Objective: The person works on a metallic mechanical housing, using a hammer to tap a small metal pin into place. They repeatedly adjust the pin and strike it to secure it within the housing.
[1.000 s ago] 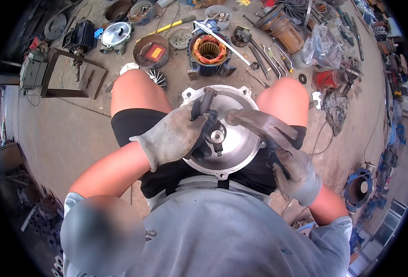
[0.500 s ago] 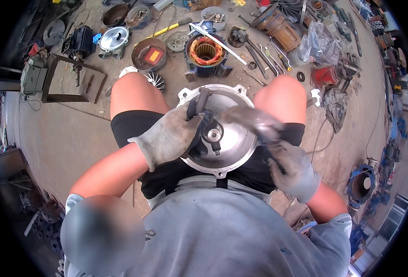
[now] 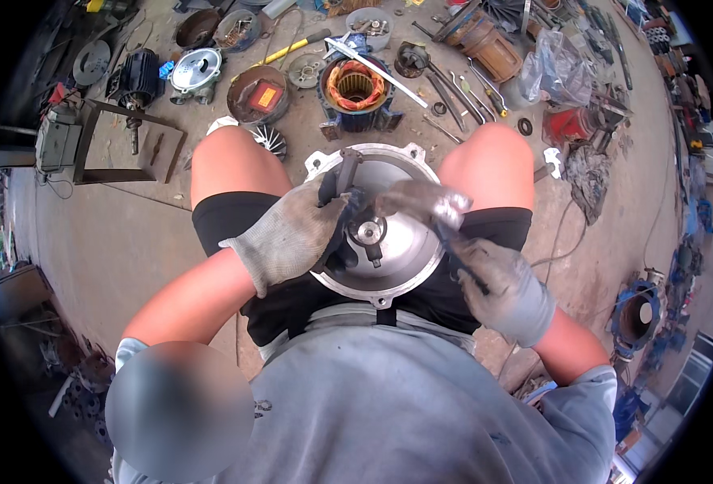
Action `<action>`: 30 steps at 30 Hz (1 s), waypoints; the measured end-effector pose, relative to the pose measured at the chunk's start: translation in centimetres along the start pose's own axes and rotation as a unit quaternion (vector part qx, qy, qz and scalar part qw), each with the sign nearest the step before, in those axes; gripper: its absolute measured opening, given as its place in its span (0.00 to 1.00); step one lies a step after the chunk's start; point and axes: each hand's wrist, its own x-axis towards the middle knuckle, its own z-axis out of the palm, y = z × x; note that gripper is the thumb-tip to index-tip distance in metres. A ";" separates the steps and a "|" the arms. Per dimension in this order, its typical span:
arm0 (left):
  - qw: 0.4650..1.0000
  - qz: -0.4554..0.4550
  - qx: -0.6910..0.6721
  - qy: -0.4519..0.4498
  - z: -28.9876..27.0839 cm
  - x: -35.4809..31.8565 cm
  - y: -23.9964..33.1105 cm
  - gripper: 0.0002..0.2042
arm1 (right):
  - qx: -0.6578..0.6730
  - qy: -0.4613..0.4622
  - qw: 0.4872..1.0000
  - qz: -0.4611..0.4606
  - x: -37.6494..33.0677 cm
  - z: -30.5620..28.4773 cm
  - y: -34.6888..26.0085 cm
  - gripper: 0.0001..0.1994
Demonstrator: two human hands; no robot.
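A round silver metal housing (image 3: 340, 278) with bolt lugs rests in my lap between my thighs. In its middle is a hub (image 3: 369, 233) with a dark ring around it. My left hand (image 3: 296, 227), in a grey work glove, is closed around a dark metal bar (image 3: 348, 171) held over the housing beside the hub; its lower end is hidden by my fingers. My gloved right hand (image 3: 505, 290) grips the dark handle of a hammer. The hammer head (image 3: 422, 200), smeared by motion, is above the housing's right side, close to the bar.
Beyond my knees stand a motor stator (image 3: 356, 86) with orange windings, a small fan wheel (image 3: 269, 142) and a rusty bowl (image 3: 247, 85). Several hand tools (image 3: 469, 97) lie at the right. A metal frame (image 3: 126, 145) is at the left, and a blue flanged casing (image 3: 635, 318) at the far right.
My right hand and the hammer have moved left, bringing the hammer head nearer the bar. My left hand keeps its hold, nearly in place.
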 end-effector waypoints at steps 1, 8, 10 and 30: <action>1.000 0.000 0.004 0.001 0.0 -0.1 0.0 0.18 | 0.009 0.020 1.000 0.000 0.1 -0.3 0.0 0.28; 1.000 -0.015 0.014 -0.006 -0.1 -0.1 0.7 0.18 | 0.042 -0.002 0.999 0.024 0.2 -0.2 0.1 0.26; 1.000 -0.001 0.024 -0.004 -0.2 -0.1 0.8 0.18 | 0.049 0.034 0.998 0.007 -0.3 -0.4 0.4 0.27; 0.989 0.080 -0.113 -0.061 1.6 4.6 5.1 0.13 | 0.314 0.131 0.915 0.217 -0.5 -4.9 -0.4 0.32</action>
